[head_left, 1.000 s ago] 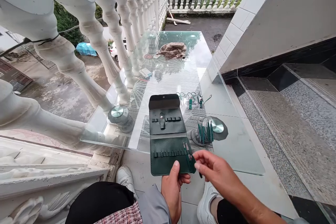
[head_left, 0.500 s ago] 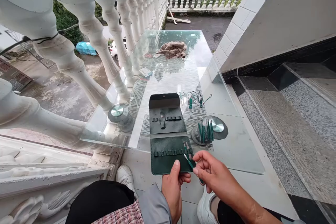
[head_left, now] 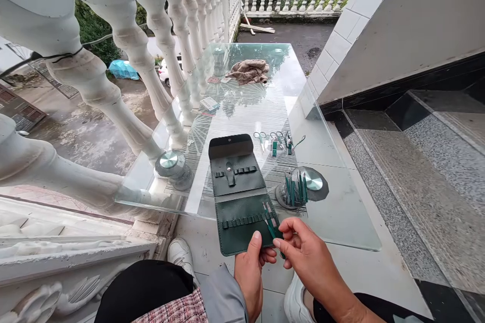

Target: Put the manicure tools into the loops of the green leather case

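My left hand (head_left: 250, 270) grips the bottom edge of an unfolded dark green manicure case (head_left: 240, 238), thumb on top. Elastic loops run across both of its panels. At the right end of the lower row sit a couple of slim metal-tipped tools. My right hand (head_left: 303, 247) pinches a green-handled manicure tool (head_left: 271, 229) over that end of the loops; whether its tip is inside a loop I cannot tell. On the glass beyond lie several green-handled tools (head_left: 296, 189), scissors (head_left: 277, 137) and green nail clippers (head_left: 274, 147).
A glass table (head_left: 341, 212) spreads out in front of me, carrying a crumpled brown cloth (head_left: 248, 71) and a small flat box (head_left: 209, 104). White balusters (head_left: 125, 45) line the left side. Stone steps (head_left: 401, 161) rise on the right.
The case has tilted and shifted slightly left at its top. My right hand has moved a little left, bringing the green tool up to the lower loops beside the other tools.
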